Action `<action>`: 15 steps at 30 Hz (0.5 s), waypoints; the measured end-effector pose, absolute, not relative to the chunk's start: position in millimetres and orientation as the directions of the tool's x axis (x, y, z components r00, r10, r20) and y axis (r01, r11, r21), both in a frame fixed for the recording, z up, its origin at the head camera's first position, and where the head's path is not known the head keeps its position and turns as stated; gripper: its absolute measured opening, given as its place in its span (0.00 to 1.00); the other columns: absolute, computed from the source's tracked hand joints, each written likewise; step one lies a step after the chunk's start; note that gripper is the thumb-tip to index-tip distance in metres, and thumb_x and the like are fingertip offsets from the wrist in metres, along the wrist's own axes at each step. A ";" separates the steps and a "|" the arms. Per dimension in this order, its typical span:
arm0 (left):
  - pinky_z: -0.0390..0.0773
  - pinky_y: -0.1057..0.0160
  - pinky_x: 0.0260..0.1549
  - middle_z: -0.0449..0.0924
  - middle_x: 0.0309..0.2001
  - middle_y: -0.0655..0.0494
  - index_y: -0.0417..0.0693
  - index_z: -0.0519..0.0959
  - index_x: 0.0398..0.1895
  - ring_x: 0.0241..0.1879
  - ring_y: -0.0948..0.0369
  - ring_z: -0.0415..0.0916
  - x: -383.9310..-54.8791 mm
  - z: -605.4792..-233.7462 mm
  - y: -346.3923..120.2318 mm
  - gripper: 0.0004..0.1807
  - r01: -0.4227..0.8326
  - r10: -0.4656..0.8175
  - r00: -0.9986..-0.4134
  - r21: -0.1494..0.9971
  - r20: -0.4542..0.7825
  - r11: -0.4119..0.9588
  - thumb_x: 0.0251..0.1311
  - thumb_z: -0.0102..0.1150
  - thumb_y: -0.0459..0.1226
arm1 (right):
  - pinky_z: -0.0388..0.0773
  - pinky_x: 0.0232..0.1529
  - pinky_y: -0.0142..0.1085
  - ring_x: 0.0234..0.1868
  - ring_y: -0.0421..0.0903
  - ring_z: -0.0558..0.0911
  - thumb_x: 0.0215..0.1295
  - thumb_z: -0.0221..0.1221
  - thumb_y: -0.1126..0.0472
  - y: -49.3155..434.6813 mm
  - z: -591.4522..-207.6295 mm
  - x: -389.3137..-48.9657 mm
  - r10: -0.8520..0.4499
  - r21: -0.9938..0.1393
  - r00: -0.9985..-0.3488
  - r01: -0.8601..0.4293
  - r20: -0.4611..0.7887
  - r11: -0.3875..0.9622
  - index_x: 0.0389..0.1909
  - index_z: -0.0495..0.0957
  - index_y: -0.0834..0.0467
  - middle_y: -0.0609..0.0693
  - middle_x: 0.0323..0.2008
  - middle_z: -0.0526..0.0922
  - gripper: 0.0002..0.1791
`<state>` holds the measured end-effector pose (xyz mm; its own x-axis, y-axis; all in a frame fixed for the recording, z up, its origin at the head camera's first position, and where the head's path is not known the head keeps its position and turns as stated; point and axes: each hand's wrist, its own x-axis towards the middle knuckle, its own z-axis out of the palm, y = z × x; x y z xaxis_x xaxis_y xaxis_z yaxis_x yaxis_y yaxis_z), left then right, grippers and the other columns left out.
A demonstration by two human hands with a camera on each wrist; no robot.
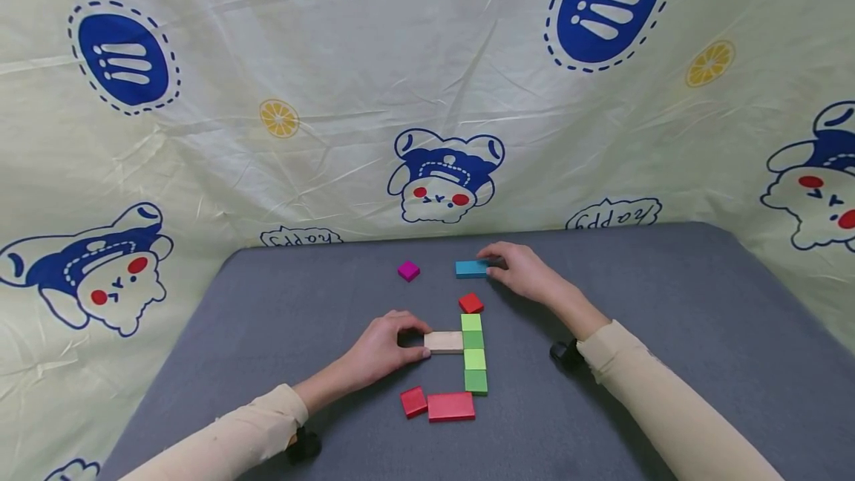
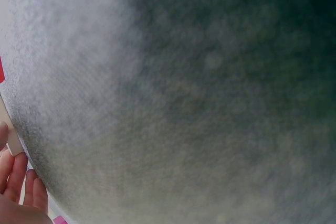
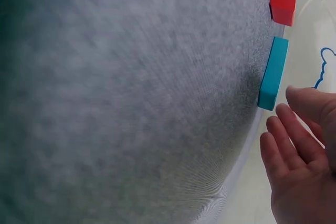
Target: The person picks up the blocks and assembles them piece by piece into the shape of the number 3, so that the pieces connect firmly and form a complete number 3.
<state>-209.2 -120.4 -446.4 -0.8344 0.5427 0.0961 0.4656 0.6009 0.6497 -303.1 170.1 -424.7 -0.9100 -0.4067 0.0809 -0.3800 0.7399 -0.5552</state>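
Observation:
My left hand (image 1: 384, 347) pinches the left end of a pale wooden block (image 1: 444, 342) between thumb and fingers. The block's other end meets a column of light green (image 1: 472, 323) and darker green blocks (image 1: 476, 381). At the left wrist view's edge, the left hand (image 2: 21, 198) shows with part of the wooden block (image 2: 13, 142). My right hand (image 1: 524, 271) is at the right end of a blue block (image 1: 470, 269), thumb and fingers spread. The right wrist view shows a small gap between the fingers (image 3: 299, 142) and the blue block (image 3: 273, 74).
A small red block (image 1: 471, 303) lies beyond the green column, a magenta block (image 1: 409, 271) farther left. Nearer me are a red square block (image 1: 413, 401) and a longer red block (image 1: 450, 407). A printed curtain (image 1: 334, 169) hangs behind the grey table (image 1: 300, 295).

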 end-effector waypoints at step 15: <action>0.72 0.54 0.52 0.79 0.45 0.66 0.55 0.83 0.49 0.50 0.63 0.71 -208.9 -446.5 -119.9 0.14 0.459 0.536 -0.840 0.645 0.089 0.611 0.60 0.68 0.41 | 0.75 0.49 0.45 0.44 0.50 0.76 0.64 0.66 0.61 166.2 -424.1 -322.0 -0.406 -0.544 -0.912 -0.311 -0.059 0.779 0.54 0.80 0.61 0.54 0.45 0.81 0.19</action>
